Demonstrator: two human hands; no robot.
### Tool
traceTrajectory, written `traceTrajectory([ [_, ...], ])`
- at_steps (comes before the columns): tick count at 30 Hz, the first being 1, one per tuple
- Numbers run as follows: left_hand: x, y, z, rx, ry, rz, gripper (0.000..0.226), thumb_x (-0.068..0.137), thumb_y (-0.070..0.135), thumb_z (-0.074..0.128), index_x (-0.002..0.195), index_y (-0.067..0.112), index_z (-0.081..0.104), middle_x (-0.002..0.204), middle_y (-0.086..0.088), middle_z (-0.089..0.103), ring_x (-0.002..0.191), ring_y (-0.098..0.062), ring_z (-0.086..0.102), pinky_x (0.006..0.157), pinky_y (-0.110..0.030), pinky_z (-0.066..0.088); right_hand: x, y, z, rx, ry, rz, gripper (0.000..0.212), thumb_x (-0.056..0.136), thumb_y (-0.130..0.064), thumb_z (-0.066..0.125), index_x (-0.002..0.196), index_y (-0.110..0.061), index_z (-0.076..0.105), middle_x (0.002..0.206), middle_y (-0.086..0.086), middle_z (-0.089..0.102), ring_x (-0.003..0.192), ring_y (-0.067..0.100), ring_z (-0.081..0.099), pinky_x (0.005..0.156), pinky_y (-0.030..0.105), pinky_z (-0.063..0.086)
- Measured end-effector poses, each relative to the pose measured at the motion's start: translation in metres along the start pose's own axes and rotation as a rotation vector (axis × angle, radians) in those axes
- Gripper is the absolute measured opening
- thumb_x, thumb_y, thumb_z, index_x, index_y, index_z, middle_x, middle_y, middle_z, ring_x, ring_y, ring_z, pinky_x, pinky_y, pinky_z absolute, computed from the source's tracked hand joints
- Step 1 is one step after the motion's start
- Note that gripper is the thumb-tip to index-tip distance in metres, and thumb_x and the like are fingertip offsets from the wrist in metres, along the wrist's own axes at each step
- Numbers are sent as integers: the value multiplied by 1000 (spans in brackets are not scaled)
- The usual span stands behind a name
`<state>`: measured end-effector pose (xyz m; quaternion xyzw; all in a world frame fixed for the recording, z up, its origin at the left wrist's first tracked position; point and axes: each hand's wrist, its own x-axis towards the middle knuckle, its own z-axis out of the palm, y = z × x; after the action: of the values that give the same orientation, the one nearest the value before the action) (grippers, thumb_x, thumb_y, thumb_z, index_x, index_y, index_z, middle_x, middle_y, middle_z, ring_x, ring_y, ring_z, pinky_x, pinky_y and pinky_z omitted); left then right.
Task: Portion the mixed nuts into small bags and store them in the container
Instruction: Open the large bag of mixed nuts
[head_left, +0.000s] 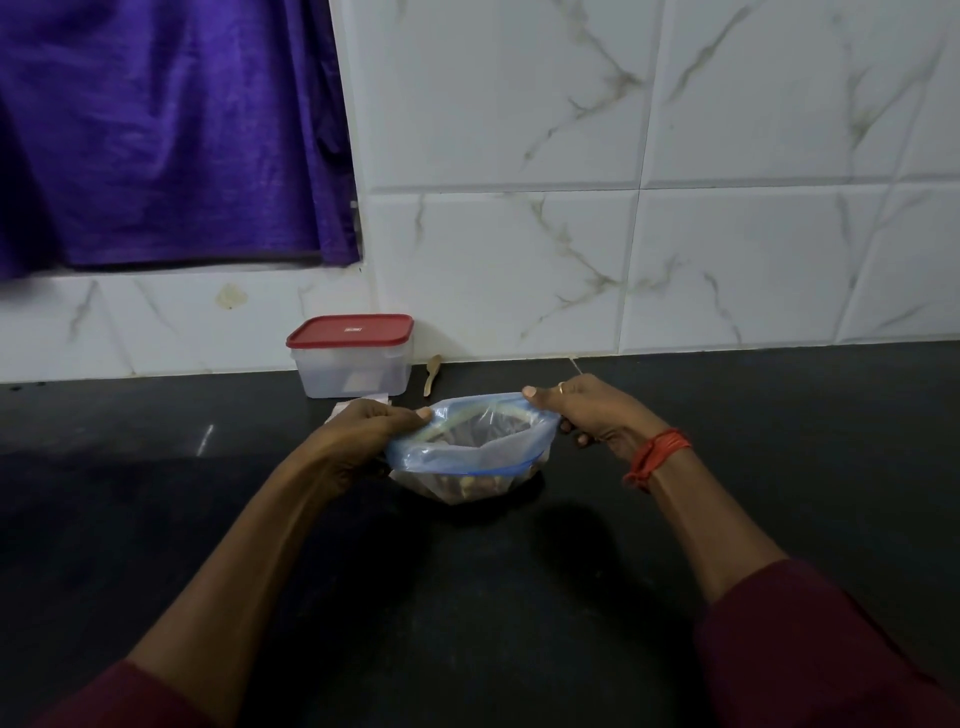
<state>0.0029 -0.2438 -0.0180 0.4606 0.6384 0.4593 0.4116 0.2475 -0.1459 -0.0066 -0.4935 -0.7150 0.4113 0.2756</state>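
A glossy black stone tabletop (467, 597) runs back to a wall of white glazed tiles with grey-brown marble veining (753, 260). A purple fabric curtain (166, 130) hangs in folds at the upper left, its hem just above a tiled ledge that bears a small yellowish stain (231, 296). A small pale wooden spoon (432, 375) lies on the tabletop at the foot of the wall, bowl end towards the tiles.

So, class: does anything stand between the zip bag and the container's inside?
The red lid sits on the container, shutting it. A white item lies before it, partly hidden by the left hand gripping the zip bag.
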Motion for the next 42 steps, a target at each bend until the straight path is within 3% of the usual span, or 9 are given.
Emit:
traceTrajectory([
  [4,9,-5,1,-42,73,-51,32,89,37,70,93,5,74,104,-23,65,88,-33,57,67,-36,47,5,4,8,71,-21,57,32,98,-40,59,77,-15,62,71,2,53,62,12,49,46,21,38],
  [9,9,-5,9,-346,88,-58,39,93,29,65,122,3,63,110,-19,62,98,-32,55,86,-43,42,10,11,21,667,-99,149,26,98,-32,60,82,-11,64,59,2,54,51,13,49,39,21,36],
  [13,5,-4,8,-391,54,-25,28,93,27,65,113,9,69,110,-14,63,96,-29,53,80,-38,42,12,17,20,804,-97,99,27,95,-36,64,85,-11,69,64,3,53,54,13,43,46,24,34],
  [20,-1,0,-7,-27,38,-165,35,82,26,78,102,-1,68,99,-21,69,76,-22,64,59,-29,57,8,21,1,608,-129,97,11,87,-17,74,95,-9,71,74,3,66,58,7,60,55,22,57],
  [27,-5,6,-6,-306,-48,-196,37,70,6,77,104,-5,66,106,-24,72,78,-25,74,66,-33,63,6,16,1,535,-140,112,20,83,-12,78,96,2,72,84,12,75,67,14,72,63,26,61],
  [33,-6,11,0,-272,-9,-165,20,85,2,70,105,-1,68,105,-19,71,90,-27,71,67,-35,63,-2,7,1,262,-234,158,16,85,-22,78,96,-12,73,87,8,76,72,14,72,58,24,58],
  [36,-6,11,0,-106,70,-165,21,85,11,73,100,-3,69,101,-22,70,84,-27,71,61,-34,63,-2,7,2,285,-195,116,11,87,-11,75,95,-5,71,80,10,75,65,13,72,54,23,58],
  [39,-10,11,1,48,113,-153,32,87,25,74,92,-6,69,81,-20,71,64,-23,68,53,-30,61,-2,7,6,396,-130,114,10,88,0,70,97,4,70,78,13,74,60,16,72,53,26,59],
  [42,-12,13,3,-43,65,-183,27,88,18,72,95,-8,67,68,-17,72,55,-20,70,52,-29,60,-1,7,8,511,-128,119,11,89,-2,69,99,3,70,85,15,74,65,18,73,55,27,59],
])
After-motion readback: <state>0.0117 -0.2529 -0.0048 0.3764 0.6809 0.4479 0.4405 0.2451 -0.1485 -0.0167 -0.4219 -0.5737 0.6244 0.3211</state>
